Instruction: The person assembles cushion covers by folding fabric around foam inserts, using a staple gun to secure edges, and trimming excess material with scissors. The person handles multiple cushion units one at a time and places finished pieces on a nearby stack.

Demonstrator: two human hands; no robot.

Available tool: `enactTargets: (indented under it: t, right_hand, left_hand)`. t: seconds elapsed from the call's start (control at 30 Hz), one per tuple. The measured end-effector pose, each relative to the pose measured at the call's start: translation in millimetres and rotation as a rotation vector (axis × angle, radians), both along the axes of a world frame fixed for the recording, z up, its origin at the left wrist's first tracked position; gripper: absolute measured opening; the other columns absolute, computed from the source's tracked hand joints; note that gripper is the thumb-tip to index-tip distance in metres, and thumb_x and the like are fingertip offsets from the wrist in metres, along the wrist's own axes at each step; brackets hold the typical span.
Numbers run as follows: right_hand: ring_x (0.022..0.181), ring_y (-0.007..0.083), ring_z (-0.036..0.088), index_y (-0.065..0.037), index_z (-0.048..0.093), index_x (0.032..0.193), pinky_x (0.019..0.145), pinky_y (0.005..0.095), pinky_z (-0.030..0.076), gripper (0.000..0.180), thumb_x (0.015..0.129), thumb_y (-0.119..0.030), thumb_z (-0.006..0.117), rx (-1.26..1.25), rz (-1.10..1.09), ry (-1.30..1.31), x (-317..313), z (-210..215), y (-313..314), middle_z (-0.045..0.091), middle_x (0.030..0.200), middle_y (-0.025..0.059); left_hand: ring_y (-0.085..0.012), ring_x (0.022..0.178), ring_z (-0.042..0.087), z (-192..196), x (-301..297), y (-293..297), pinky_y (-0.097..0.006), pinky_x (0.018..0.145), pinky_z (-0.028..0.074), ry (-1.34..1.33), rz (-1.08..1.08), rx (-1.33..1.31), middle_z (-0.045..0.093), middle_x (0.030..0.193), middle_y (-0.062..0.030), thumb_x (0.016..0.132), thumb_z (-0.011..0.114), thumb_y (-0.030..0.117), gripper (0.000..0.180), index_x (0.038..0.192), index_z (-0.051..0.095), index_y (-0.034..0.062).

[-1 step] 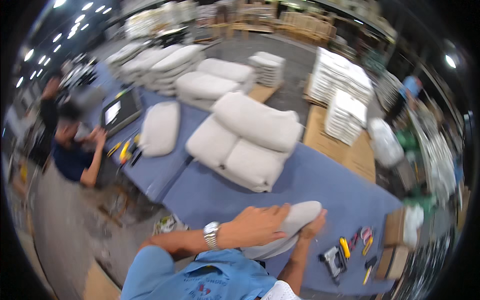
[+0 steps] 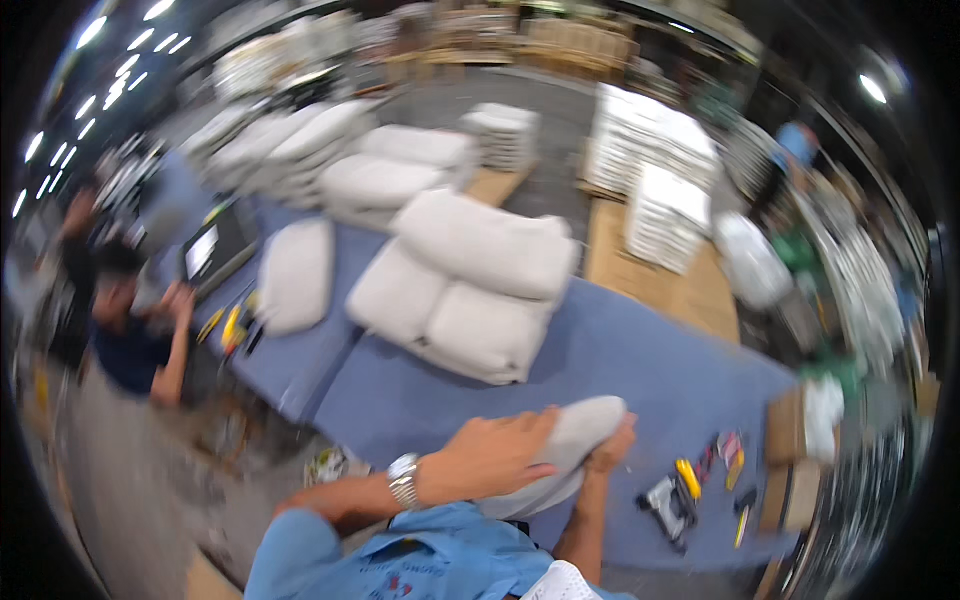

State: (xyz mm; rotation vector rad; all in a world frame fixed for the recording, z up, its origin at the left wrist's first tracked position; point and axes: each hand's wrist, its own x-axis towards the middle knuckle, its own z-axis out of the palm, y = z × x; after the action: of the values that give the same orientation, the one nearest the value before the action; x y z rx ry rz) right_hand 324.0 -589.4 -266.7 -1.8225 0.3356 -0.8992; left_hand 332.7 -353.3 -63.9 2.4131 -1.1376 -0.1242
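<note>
A light grey seat cushion point(image 2: 590, 422) is tilted up against my blue shirt at the near edge of the table. My left hand point(image 2: 490, 455), with a silver watch on its wrist, lies flat across the cushion's face with the fingers stretched out. On the other side, my right hand point(image 2: 610, 447) grips the cushion's edge, its fingers partly hidden behind it. Just beyond my hands a stack of similar grey cushions point(image 2: 460, 280) rests on the blue-covered table point(image 2: 650, 350).
To the right lie a staple gun point(image 2: 668, 512), a yellow-handled tool point(image 2: 688, 478) and a small hammer point(image 2: 743, 515), beside cardboard boxes point(image 2: 790, 495). A single cushion point(image 2: 297, 275) lies further left, near a seated co-worker point(image 2: 130, 335). White stacks point(image 2: 665, 215) stand beyond the table.
The whole scene has shifted slightly left as my view turned. Both hands keep nearly the same placement on the cushion.
</note>
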Motion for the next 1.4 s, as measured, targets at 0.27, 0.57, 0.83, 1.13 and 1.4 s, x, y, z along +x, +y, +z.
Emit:
enactTargets:
  t: [0.27, 0.57, 0.83, 1.13, 1.4]
  right_hand:
    - [0.076, 0.0482, 0.062, 0.003, 0.063, 0.084, 0.071, 0.0510, 0.049, 0.044, 0.104, -0.030, 0.042, 0.253, -0.123, 0.208, -38.9, -59.6, 27.6, 0.064, 0.082, 0.0296]
    - [0.089, 0.0494, 0.063, 0.001, 0.068, 0.092, 0.081, 0.0555, 0.045, 0.057, 0.103, -0.046, 0.039, 0.496, -0.472, 0.346, -152.7, -140.3, 24.6, 0.066, 0.093, 0.0323]
    - [0.114, 0.0379, 0.064, 0.000, 0.071, 0.122, 0.100, 0.0489, 0.046, 0.074, 0.101, -0.064, 0.040, 1.102, -0.475, 0.189, -198.3, -252.0, 58.5, 0.070, 0.123, 0.0227]
    - [0.134, 0.0201, 0.051, -0.009, 0.062, 0.141, 0.115, 0.0369, 0.037, 0.054, 0.102, -0.047, 0.060, 0.777, 0.043, 0.156, -236.7, -98.7, -45.5, 0.060, 0.144, 0.0064]
    - [0.136, 0.0283, 0.051, -0.008, 0.067, 0.133, 0.116, 0.0417, 0.036, 0.041, 0.104, -0.035, 0.055, -0.135, 0.032, -0.234, -281.9, 160.7, -71.3, 0.059, 0.146, 0.0120]
  left_hand:
    - [-0.0375, 0.108, 0.068, -40.7, 8.5, 62.4, -0.047, 0.094, 0.053, -0.156, 0.086, 0.081, 0.070, 0.120, -0.0262, 0.083, 0.083, 0.042, 0.066, 0.131, 0.064, 0.0008]
    - [-0.0406, 0.116, 0.066, -18.0, -2.4, 12.5, -0.047, 0.100, 0.051, -0.021, -0.003, 0.131, 0.068, 0.125, -0.0276, 0.074, 0.090, 0.041, 0.082, 0.139, 0.061, 0.0008]
    - [-0.0406, 0.105, 0.070, -34.3, -4.4, 30.7, -0.047, 0.097, 0.053, -0.112, -0.143, 0.044, 0.073, 0.113, -0.0250, 0.070, 0.091, 0.045, 0.080, 0.134, 0.067, 0.0033]
    - [-0.0417, 0.110, 0.067, -97.0, 50.5, 27.8, -0.047, 0.095, 0.053, -0.063, 0.311, -0.348, 0.070, 0.118, -0.0303, 0.083, 0.080, 0.050, 0.073, 0.128, 0.066, -0.0062]
    - [-0.0394, 0.109, 0.068, -225.0, -42.8, -26.5, -0.047, 0.091, 0.056, 0.751, 0.075, -0.465, 0.070, 0.119, -0.0258, 0.088, 0.074, 0.049, 0.066, 0.130, 0.064, -0.0018]
